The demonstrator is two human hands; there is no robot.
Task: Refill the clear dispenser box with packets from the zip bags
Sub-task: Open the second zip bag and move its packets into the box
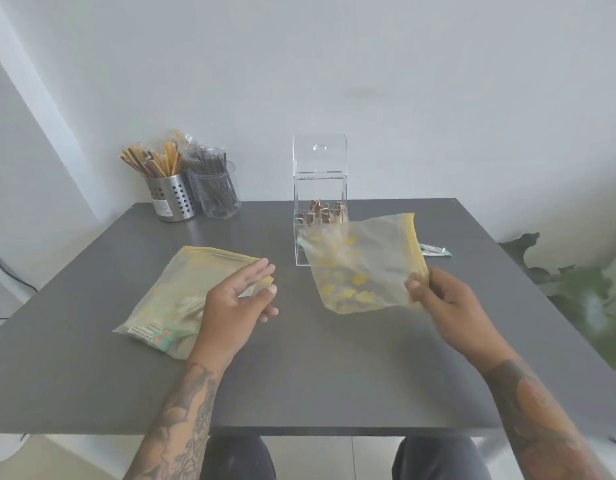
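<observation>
While the right hand point(448, 299) pinches one corner of a limp zip bag point(365, 261) between thumb and fingers point(415, 284), the bag is held lifted just in front of the clear box point(319, 188), hiding its lower front. The bag looks nearly flat; whether any packets are left inside cannot be told. Were it swung further, the box could be knocked, since it stands tall and light with its lid tipped up. Brown packets point(325, 213) are seen low in the box, so much filling is judged to remain.

The left hand point(239, 299) is held half open above the near right corner of a second bag point(192, 296), nothing gripped; that bag lies flat on the tabletop point(334, 375) and holds packets at its near end. If it is lifted by its closed end, packets may be spilled.

A loose packet point(434, 250) lies right of the box, near the right edge, and could be swept off. Two holders point(195, 194) of sticks stand far left, well apart. Bare room is left in the near middle.
</observation>
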